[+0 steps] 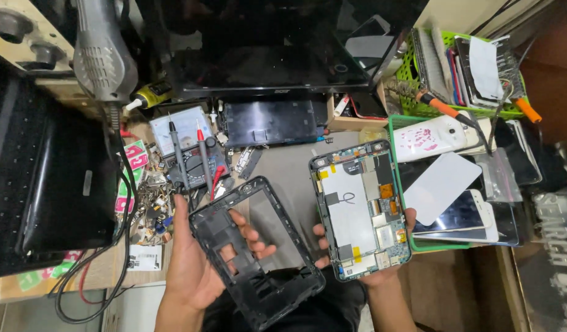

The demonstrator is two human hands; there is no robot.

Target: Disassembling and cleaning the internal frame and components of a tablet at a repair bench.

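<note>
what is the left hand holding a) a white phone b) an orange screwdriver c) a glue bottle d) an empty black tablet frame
d: the left hand grips the black tablet frame, hollow in the middle, while the right hand holds the tablet body with its circuit board showing.

Dark monitor screen [265, 55] at rear
</note>
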